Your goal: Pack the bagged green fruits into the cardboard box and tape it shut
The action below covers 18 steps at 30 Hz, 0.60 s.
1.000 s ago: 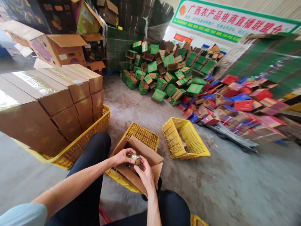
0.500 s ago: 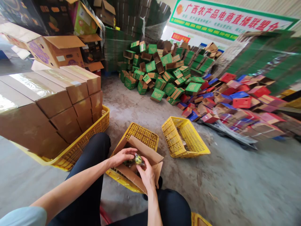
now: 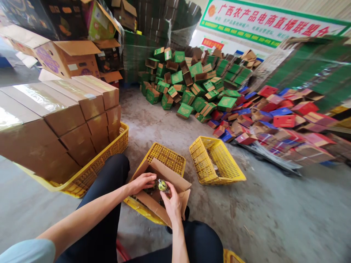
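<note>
A small yellow-green fruit in clear plastic wrap (image 3: pixel 163 186) is pinched between the thumb and fingers of my right hand (image 3: pixel 172 204). Just to its left, my left hand (image 3: pixel 142 182) reaches over the box with its fingers stretched out, apart from the fruit and holding nothing that I can see. Both hands are above an open cardboard box (image 3: pixel 170 175) with its flaps up. Inside it, dark and greenish items show partly, too shadowed to make out. The box rests on a yellow plastic crate (image 3: pixel 166 157) between my knees.
Another yellow crate (image 3: pixel 216 160) stands to the right. At the left, taped cardboard boxes (image 3: pixel 72 118) fill a larger yellow crate (image 3: pixel 102 157). Piles of green boxes (image 3: pixel 185 110) and red and blue boxes (image 3: pixel 283 120) lie further back.
My left fingers have drawn back slightly from the wrapped fruit, which they were touching or nearly touching. My right hand still holds it and has shifted slightly right.
</note>
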Each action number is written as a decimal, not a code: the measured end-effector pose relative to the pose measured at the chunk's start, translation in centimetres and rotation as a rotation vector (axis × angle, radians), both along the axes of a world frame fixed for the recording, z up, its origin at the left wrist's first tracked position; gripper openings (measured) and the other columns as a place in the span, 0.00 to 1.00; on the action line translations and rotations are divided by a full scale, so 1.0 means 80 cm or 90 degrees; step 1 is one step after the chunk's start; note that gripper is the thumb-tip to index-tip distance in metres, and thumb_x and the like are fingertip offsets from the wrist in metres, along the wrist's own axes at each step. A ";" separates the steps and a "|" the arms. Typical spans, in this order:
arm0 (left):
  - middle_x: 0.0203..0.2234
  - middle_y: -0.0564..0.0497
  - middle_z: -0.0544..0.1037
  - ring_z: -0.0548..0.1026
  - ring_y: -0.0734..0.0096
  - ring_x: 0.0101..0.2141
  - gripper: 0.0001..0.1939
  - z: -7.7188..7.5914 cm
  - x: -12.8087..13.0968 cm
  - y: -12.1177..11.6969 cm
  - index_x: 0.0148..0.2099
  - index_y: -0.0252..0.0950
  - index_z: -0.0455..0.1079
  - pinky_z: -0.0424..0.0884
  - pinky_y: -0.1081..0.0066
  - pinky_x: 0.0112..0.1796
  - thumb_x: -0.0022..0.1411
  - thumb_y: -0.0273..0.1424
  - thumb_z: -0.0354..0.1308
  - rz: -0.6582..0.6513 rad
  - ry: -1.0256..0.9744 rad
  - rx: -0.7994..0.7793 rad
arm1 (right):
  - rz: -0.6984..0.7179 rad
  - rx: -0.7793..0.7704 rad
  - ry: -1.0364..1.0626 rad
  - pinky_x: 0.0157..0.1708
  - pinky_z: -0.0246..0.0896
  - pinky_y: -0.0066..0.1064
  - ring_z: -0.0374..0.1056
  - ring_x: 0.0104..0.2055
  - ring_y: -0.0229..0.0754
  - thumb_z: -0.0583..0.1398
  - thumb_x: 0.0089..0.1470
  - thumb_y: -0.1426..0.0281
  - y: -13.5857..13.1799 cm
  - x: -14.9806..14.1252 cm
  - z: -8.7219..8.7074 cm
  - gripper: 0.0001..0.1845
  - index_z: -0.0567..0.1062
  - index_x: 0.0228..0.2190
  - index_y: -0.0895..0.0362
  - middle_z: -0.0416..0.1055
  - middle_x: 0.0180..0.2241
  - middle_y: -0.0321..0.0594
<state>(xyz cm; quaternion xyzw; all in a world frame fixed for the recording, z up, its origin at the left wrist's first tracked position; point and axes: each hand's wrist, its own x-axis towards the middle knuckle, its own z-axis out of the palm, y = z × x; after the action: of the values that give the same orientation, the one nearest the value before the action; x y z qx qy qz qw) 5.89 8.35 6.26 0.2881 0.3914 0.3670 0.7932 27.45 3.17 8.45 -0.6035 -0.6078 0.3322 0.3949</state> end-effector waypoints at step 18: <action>0.50 0.38 0.79 0.81 0.60 0.43 0.44 0.009 -0.002 -0.007 0.68 0.36 0.64 0.75 0.61 0.47 0.54 0.41 0.76 -0.105 -0.056 0.037 | 0.100 0.140 -0.094 0.64 0.63 0.49 0.69 0.60 0.52 0.58 0.58 0.75 -0.002 -0.008 0.004 0.26 0.78 0.56 0.46 0.76 0.56 0.43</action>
<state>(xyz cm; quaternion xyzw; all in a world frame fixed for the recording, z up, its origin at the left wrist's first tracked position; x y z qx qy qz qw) 5.75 7.80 6.98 0.3261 0.3206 0.3240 0.8282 26.78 2.99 8.75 -0.5300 -0.7133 0.2479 0.3857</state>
